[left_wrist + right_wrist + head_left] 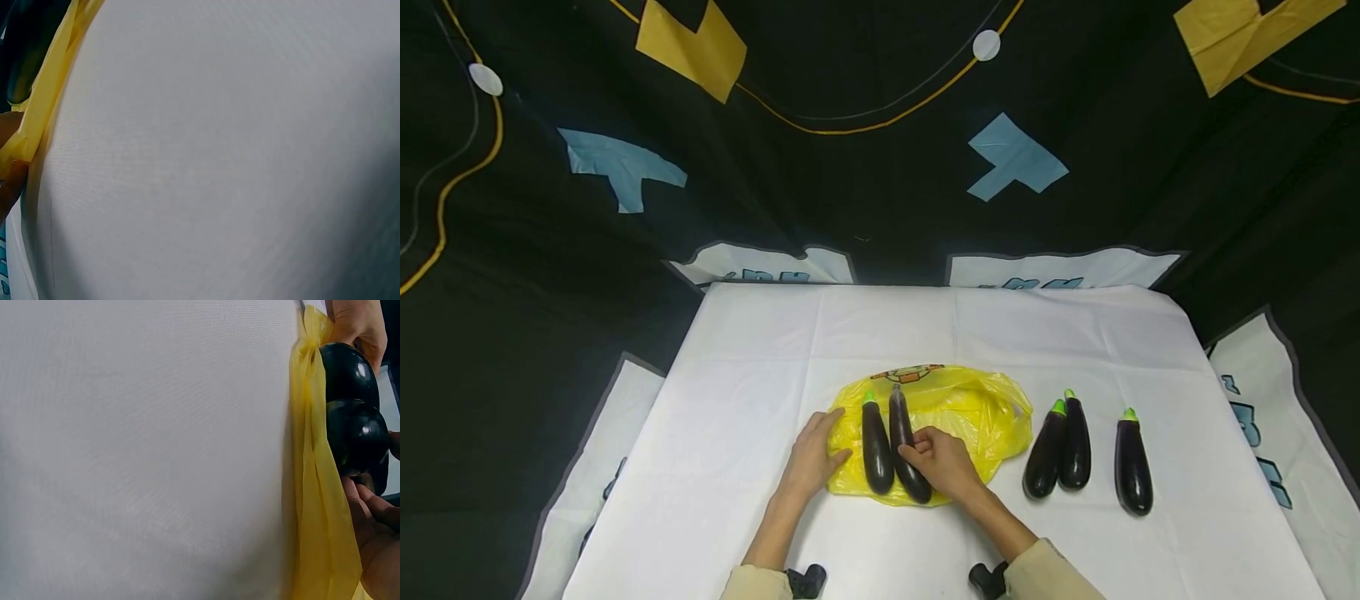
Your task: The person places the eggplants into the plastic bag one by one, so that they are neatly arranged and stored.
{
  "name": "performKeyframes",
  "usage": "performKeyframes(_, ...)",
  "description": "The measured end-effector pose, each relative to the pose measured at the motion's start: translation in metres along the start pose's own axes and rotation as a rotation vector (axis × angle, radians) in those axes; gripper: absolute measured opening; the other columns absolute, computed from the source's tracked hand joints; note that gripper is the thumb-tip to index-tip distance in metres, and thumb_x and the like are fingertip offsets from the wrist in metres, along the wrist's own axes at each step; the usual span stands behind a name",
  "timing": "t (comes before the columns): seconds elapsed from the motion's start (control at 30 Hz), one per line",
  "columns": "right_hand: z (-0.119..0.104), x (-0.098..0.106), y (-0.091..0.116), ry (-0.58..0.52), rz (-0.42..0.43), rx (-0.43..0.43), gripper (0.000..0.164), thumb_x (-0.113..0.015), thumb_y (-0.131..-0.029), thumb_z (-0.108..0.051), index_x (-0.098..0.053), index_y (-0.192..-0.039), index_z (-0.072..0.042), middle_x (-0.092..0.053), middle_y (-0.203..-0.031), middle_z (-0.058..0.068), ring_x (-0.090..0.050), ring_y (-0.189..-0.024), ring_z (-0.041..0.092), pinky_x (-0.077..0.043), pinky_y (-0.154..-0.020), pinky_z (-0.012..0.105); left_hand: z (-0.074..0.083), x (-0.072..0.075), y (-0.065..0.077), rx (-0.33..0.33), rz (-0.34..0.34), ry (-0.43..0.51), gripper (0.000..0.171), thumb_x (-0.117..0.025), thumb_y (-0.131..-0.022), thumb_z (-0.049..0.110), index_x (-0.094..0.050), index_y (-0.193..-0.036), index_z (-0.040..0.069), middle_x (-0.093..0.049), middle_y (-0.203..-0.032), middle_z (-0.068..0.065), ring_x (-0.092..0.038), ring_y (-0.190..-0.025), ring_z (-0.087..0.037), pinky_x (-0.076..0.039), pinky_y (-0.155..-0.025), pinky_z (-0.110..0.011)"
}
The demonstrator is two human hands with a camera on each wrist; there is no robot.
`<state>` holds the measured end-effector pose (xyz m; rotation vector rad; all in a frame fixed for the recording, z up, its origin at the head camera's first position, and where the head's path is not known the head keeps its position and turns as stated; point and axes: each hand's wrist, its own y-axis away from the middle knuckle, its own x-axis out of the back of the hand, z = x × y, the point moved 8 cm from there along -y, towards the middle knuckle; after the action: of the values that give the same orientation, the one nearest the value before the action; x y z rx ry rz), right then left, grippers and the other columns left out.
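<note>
Inside the far edge of the desk (752,358), left hand (808,458), spread wide, should steady bag (955,421); right hand (947,464), holding eggplant (900,425), wants gentleness.

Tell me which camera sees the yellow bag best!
The head view, because it shows most of the yellow bag, even its printed picture. The left wrist view shows only a narrow strip; the right wrist view, a longer, wrinkled strip.

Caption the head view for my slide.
Right hand gripping one of two eggplants on a yellow bag, left hand at the bag's left edge; three more eggplants to the right.
</note>
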<state>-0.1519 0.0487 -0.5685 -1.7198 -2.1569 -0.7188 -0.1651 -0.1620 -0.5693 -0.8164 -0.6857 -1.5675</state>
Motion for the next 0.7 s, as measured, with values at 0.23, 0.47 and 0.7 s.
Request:
performKeyframes(0.23,-0.004,-0.006,-0.002,-0.004,-0.001,0.019,0.039,-0.067,-0.086,-0.039,-0.064,-0.099,-0.002,-0.063,-0.080,-0.001,-0.058,-0.070,0.008,-0.051,-0.060,0.022,0.000,0.000,-0.001,0.006,-0.007,-0.004,0.072,-0.079,-0.075,0.013,-0.046,-0.138,0.004,-0.053,-0.118,-0.008,-0.054,-0.111,-0.026,-0.044,-0.100,-0.040)
performKeyframes(0.47,-0.006,-0.014,-0.002,-0.003,-0.018,-0.001,0.035,-0.068,-0.087,-0.037,-0.064,-0.096,-0.003,-0.063,-0.077,-0.002,-0.059,-0.070,0.008,-0.052,-0.059,0.022,-0.001,-0.001,-0.001,0.007,-0.002,-0.012,0.070,-0.080,-0.075,0.013,-0.047,-0.137,0.004,-0.053,-0.116,-0.007,-0.054,-0.109,-0.025,-0.044,-0.099,-0.039)
performKeyframes(0.7,-0.009,-0.017,-0.001,0.005,-0.003,0.007,0.034,-0.067,-0.087,-0.036,-0.063,-0.095,-0.002,-0.062,-0.076,-0.002,-0.059,-0.068,0.008,-0.051,-0.057,0.022,0.000,0.000,-0.002,0.006,0.004,-0.026,0.069,-0.080,-0.075,0.012,-0.049,-0.136,0.005,-0.053,-0.114,-0.007,-0.055,-0.106,-0.024,-0.046,-0.097,-0.039)
